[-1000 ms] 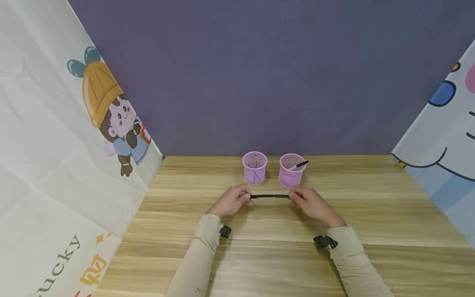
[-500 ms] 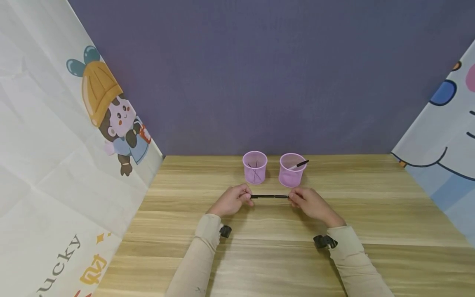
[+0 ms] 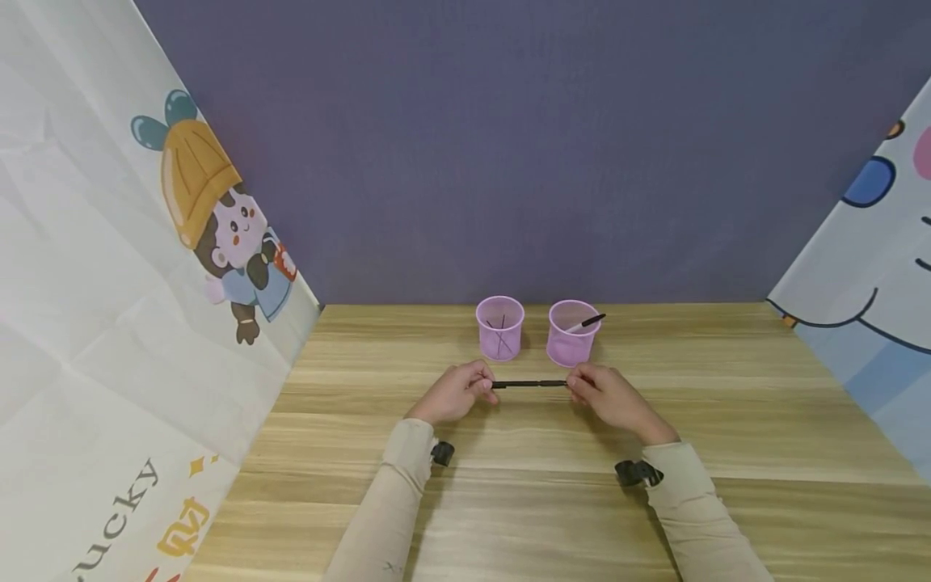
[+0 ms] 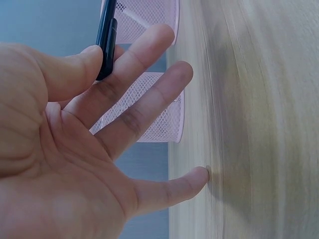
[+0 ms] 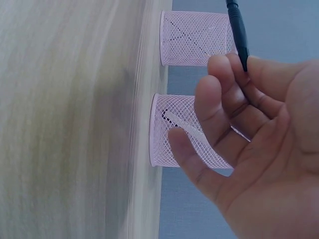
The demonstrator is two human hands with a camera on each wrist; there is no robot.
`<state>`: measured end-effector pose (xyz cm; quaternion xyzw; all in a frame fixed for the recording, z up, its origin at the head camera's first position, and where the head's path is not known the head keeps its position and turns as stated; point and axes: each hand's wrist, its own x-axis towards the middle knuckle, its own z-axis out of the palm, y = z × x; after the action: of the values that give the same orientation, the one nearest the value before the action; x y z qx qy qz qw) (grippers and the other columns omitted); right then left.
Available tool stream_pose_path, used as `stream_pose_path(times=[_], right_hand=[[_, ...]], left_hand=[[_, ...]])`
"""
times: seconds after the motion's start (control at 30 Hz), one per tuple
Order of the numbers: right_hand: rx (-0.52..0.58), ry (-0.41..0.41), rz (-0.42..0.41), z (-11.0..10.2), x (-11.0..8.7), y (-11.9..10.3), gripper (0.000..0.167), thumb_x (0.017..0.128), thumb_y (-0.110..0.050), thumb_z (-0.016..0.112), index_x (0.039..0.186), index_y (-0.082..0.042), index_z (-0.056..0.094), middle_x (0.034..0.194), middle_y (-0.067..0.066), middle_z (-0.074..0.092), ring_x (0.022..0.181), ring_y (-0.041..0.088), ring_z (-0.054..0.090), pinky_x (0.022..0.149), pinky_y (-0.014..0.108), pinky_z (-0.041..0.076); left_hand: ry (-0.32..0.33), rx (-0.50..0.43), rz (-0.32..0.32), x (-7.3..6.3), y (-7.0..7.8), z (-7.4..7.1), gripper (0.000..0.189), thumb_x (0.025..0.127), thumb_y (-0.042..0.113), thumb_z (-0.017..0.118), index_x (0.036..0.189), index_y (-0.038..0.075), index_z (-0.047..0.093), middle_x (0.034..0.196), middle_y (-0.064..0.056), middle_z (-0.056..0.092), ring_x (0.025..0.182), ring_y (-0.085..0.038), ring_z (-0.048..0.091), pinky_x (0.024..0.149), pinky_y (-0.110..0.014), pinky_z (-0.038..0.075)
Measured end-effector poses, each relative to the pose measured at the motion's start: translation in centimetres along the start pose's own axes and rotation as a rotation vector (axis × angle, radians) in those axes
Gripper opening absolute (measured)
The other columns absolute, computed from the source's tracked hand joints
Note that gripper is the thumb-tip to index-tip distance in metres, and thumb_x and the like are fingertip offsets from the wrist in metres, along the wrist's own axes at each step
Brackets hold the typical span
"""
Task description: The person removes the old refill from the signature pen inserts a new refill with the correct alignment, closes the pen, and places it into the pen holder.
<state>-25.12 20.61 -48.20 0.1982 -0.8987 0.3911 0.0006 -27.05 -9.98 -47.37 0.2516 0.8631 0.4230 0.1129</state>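
Slim black pen (image 3: 518, 384), likely plastic, held level above wood-grain surface (image 3: 509, 509), in front of two pink cylindrical mesh cups (image 3: 499, 350). Left hand (image 3: 458, 392) pinches clip end (image 4: 112, 37); right hand (image 3: 607, 396) pinches tapered end (image 5: 240, 37). Narrow taper could slip under uneven pull.

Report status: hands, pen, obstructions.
Left hand and right hand pinching black pen, one at each end. Two pink cups beyond. Nothing seen blocking pen.

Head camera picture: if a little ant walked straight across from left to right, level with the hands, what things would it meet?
Left printed sheet, left hand, black pen, right hand, right printed sheet.
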Motion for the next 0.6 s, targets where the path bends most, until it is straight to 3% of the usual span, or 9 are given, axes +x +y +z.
stream_pose_path(times=[0.6], right_hand=[[0.041,0.000,0.000,-0.10,-0.04,-0.08,0.016,0.105,-0.011,0.056,0.094,-0.003,0.062,0.073,-0.001,0.054,0.066,0.008,0.051,0.062,0.024,0.044]], left_hand=[[-0.007,-0.024,-0.008,-0.11,0.00,-0.08,0.014,0.107,0.012,0.050,0.103,0.008,0.062,0.095,-0.008,0.080,0.099,-0.026,0.075,0.090,-0.040,0.055]])
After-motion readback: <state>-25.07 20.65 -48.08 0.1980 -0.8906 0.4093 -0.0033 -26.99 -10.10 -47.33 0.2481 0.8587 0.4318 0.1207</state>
